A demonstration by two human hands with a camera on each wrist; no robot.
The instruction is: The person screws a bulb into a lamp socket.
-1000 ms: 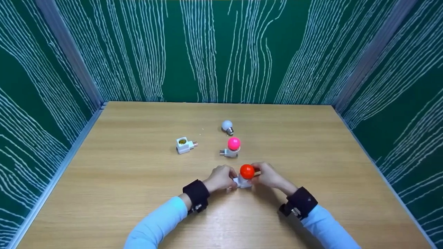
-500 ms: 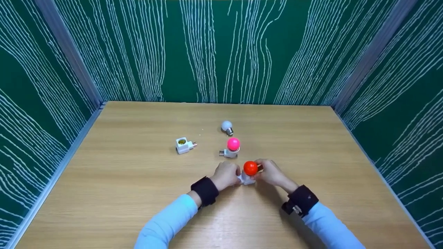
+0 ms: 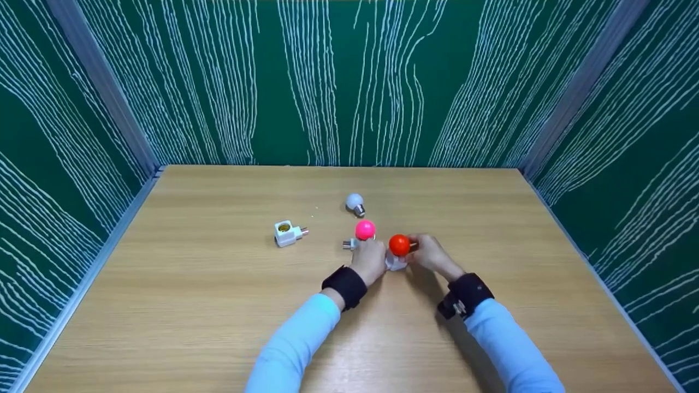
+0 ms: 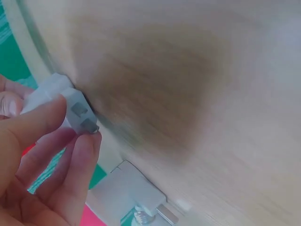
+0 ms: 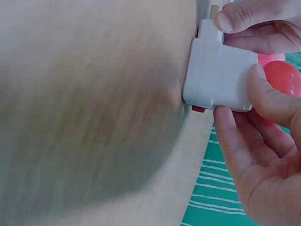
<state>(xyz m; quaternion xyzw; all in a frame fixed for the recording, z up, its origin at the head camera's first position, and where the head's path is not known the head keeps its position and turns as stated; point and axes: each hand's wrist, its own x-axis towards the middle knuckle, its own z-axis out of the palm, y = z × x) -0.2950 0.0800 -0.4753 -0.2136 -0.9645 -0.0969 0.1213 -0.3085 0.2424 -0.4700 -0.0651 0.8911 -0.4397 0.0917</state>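
A white plug-in lamp socket (image 5: 217,75) with a red bulb (image 3: 399,245) in its top is held between both hands. My right hand (image 3: 432,254) grips the socket's body, thumb on one side and fingers on the other. At the plug end, my left hand (image 3: 369,260) pinches the socket near its metal prongs (image 4: 89,125). Just beyond the left hand stands a second white socket (image 4: 126,192), fitted with a pink bulb (image 3: 365,230). In the head view the left hand hides part of that socket.
A loose white bulb (image 3: 354,201) lies behind the pink one. To the left, another white socket (image 3: 284,236) has its opening upward and no bulb in it. Green walls with white streaks border the wooden table (image 3: 180,305) at the back and sides.
Both hands have carried the red-bulb socket forward across the table, slightly to the right. It now stands beside the pink-bulb socket, which the left hand partly covers. The other objects stay put.
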